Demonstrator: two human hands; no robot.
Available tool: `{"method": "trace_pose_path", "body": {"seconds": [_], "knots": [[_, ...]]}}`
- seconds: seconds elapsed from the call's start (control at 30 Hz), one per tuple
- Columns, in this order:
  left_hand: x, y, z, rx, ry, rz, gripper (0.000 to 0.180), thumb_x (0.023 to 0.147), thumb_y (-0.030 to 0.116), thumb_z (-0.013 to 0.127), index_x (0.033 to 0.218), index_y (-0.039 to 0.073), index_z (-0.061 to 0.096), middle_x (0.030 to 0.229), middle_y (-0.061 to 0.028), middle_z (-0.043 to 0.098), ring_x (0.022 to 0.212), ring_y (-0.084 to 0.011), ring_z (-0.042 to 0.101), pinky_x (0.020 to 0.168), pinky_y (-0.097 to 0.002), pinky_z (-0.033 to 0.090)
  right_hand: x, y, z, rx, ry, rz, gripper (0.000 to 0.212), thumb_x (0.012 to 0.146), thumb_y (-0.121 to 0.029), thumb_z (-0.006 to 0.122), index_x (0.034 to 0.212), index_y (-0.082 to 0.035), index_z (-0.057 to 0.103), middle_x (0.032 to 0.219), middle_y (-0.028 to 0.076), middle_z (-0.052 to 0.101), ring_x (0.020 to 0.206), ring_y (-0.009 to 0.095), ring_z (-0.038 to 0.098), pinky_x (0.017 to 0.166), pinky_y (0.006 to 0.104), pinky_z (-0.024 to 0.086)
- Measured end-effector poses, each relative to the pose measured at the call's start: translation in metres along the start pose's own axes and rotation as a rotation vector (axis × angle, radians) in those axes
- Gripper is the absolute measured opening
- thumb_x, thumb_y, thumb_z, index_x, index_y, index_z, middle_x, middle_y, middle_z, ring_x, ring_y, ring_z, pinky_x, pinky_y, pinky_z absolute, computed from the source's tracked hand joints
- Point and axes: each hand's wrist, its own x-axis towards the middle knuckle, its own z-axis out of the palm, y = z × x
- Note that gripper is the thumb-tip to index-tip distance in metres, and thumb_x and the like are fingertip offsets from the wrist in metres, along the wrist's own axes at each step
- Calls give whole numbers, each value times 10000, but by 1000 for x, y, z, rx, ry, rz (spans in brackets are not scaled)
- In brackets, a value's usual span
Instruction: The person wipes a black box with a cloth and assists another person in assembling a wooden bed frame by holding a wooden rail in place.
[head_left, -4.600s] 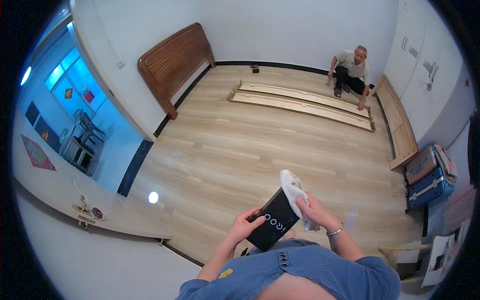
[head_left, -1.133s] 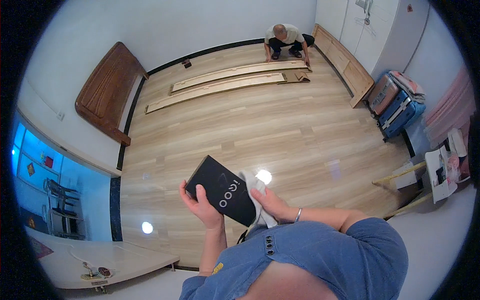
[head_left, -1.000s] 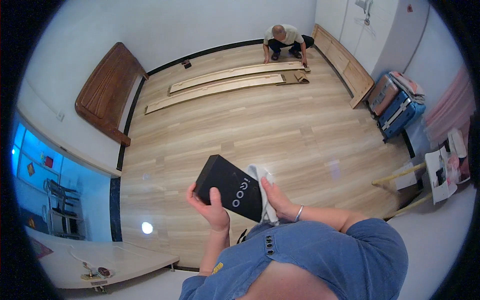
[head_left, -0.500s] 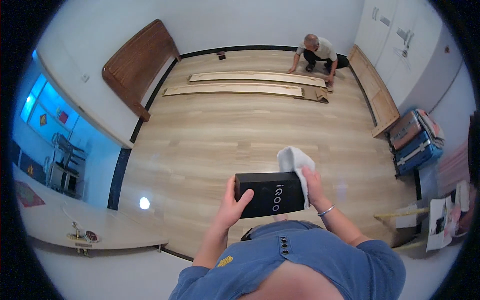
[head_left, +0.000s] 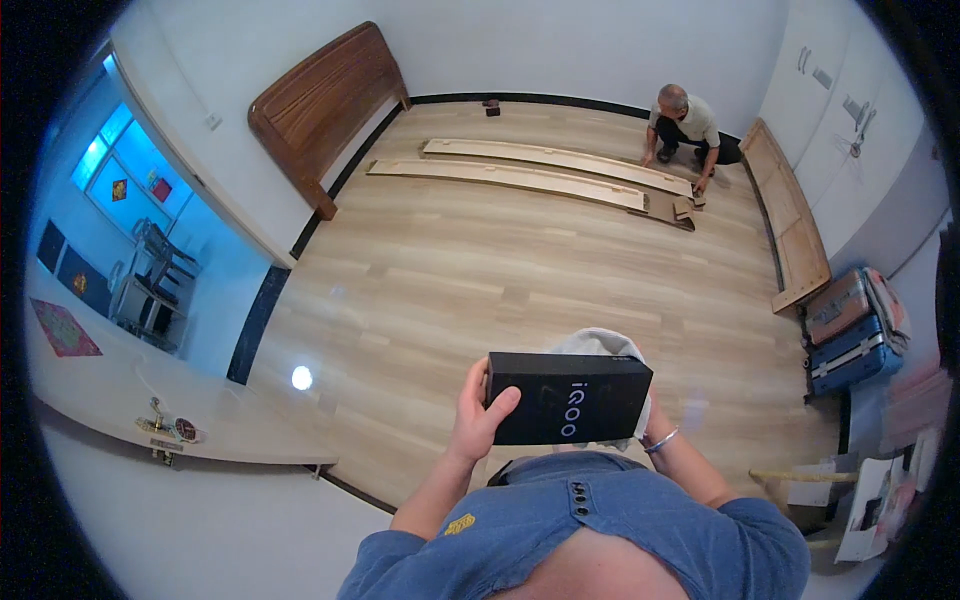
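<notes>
A black rectangular box (head_left: 570, 400) with pale lettering is held upright in front of my chest. My left hand (head_left: 478, 418) grips its left end, thumb on the near face and the other fingers behind. At the right end, a white cloth (head_left: 605, 343) shows above the box's far top edge and along its right side. My right hand (head_left: 655, 422), with a silver bangle at the wrist, is mostly hidden behind the box and has the cloth; its fingers do not show.
Two long wooden rails (head_left: 520, 178) lie on the far floor, a crouching person (head_left: 688, 125) at their right end. A brown headboard (head_left: 325, 105) leans on the left wall, a pale wooden panel (head_left: 785, 215) on the right. Suitcases (head_left: 850, 335) stand right; a door (head_left: 190, 420) is lower left.
My right hand and the cloth have moved from the box's right end to behind it. The box has shifted slightly right in view. The whole view has turned a little.
</notes>
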Motion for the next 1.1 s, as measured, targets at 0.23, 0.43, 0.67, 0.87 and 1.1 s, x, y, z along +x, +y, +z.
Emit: {"method": "trace_pose_path", "body": {"seconds": [0.23, 0.43, 0.67, 0.87, 1.1], "knots": [[4, -15, 2, 14, -21, -25, 513, 785, 159, 566, 1201, -21, 324, 1120, -97, 459, 1042, -152, 428, 900, -281, 320, 1, 8, -25, -285, 15, -174, 353, 881, -309, 373, 1071, -37, 495, 915, 109, 590, 836, 205, 566, 735, 292, 479], [12, -39, 16, -84, -73, -212, 418, 817, 213, 514, 1165, 4, 417, 1062, -65, 515, 989, -139, 466, 861, -266, 356, -20, -17, -11, 44, 52, 105, 388, 870, -341, 399, 1071, -25, 503, 933, 115, 588, 830, 202, 572, 722, 283, 484], [21, -84, 59, -13, -176, -275, 501, 814, 242, 513, 1233, 17, 355, 1138, -66, 464, 1059, -142, 415, 913, -268, 306, -32, -37, -21, 209, -11, 452, 400, 865, -354, 407, 1073, -27, 506, 943, 113, 587, 827, 199, 575, 718, 282, 485], [24, -80, 65, -106, -225, -298, 591, 793, 278, 529, 1266, 6, 302, 1214, -86, 404, 1103, -160, 394, 931, -273, 292, -21, -51, -16, 291, -59, 616, 410, 861, -366, 415, 1075, -28, 508, 951, 113, 586, 824, 196, 578, 715, 281, 487], [17, -96, 64, -92, -176, -181, 576, 764, 263, 566, 1224, -19, 364, 1198, -92, 425, 1099, -161, 399, 927, -282, 302, -11, -71, -28, 181, -48, 630, 419, 846, -381, 444, 1079, -39, 513, 975, 106, 583, 809, 185, 590, 703, 270, 489]]}}
